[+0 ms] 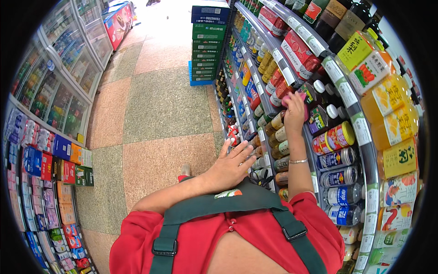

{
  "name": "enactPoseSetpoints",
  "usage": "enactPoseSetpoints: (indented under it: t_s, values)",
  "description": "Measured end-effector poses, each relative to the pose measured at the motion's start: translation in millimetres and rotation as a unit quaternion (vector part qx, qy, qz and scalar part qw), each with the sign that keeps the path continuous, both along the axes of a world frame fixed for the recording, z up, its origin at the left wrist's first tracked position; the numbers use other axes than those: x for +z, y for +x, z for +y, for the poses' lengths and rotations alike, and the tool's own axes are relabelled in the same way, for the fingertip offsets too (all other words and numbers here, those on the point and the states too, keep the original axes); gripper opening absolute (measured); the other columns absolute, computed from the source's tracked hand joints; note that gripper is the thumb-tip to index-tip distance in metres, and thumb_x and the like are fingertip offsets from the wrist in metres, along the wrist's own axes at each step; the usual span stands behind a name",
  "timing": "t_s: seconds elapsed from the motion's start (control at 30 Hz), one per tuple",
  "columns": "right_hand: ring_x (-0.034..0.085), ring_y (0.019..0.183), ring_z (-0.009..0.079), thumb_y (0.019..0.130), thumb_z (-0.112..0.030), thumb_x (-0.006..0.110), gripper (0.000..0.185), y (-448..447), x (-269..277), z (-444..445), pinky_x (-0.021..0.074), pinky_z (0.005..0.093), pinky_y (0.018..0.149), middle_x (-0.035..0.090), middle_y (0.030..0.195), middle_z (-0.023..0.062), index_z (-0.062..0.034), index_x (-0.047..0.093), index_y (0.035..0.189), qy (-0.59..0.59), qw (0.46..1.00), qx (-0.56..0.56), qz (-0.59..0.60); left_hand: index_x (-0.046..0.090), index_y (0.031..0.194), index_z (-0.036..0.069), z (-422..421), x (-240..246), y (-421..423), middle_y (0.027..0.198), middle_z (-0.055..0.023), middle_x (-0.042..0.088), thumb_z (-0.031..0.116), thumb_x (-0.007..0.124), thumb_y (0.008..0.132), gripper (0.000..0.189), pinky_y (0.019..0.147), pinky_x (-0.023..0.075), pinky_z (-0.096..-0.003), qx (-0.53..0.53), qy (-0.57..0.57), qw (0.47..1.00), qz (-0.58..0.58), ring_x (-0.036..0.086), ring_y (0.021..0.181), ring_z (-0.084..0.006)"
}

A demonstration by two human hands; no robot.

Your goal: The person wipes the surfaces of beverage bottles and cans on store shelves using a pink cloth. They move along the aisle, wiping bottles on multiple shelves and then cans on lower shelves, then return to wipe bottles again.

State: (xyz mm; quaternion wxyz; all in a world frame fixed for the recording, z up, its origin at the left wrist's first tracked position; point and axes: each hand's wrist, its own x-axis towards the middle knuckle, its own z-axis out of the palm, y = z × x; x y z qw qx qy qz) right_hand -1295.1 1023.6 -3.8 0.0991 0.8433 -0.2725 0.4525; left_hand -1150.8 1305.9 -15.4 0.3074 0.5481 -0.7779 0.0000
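My right hand (295, 111) reaches into the shelf on the right, its fingers closed on a pink cloth (305, 110). The cloth lies against the shelf beside dark juice bottles (317, 118) with white caps, just below red Budweiser packs (301, 56). My left hand (232, 166) is held in front of my dark green apron (191, 207), fingers spread, with nothing in it; it is close to the lower shelves. Canned drinks (337, 158) and bottled water stand nearer to me along the same shelf as the juice.
Stacked green beer cartons (207, 51) stand on a blue base at the shelf's far end. Glass-door refrigerators (54, 68) line the left side, with a shelf of packaged goods (65, 191) nearer me. A tiled floor (167, 102) runs between; large juice bottles (386, 96) fill the upper right shelf.
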Motion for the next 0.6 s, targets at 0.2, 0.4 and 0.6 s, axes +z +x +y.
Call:
enactPoseSetpoints:
  t_s: [0.2,0.4,0.6]
  values:
    - [0.054,0.120,0.0359,0.080,0.004,0.056,0.013,62,17,-56,0.0429,0.0433,0.102,0.064,0.114,0.0142,-0.0027,0.063,0.089,-0.042,0.998,-0.017,0.038,0.055,0.128,0.008,-44,-8,68,0.139,-0.0143,0.047,0.021,0.072,0.078,0.054,0.113,0.0144,-0.0609,-0.015,-0.037,0.999,-0.005,0.035,0.139,-0.0311]
    - [0.054,0.119,0.0349,0.082,-0.001,0.055,0.008,88,2,-114,0.0425,0.0426,0.101,0.065,0.113,0.0137,-0.0040,0.062,0.085,-0.047,0.991,-0.113,0.063,0.056,0.126,0.008,-93,4,169,0.140,-0.0141,0.047,0.021,0.072,0.077,0.054,0.114,0.0113,-0.0592,0.002,-0.076,0.996,-0.043,0.035,0.138,-0.0305]
    - [0.055,0.117,0.0356,0.079,0.000,0.059,0.007,123,-7,-151,0.0434,0.0434,0.098,0.065,0.109,0.0139,-0.0020,0.062,0.084,-0.055,0.984,-0.155,0.068,0.056,0.126,0.008,-127,14,249,0.138,-0.0144,0.048,0.021,0.073,0.075,0.055,0.114,0.0111,-0.0575,-0.011,-0.071,0.996,-0.056,0.038,0.137,-0.0301]
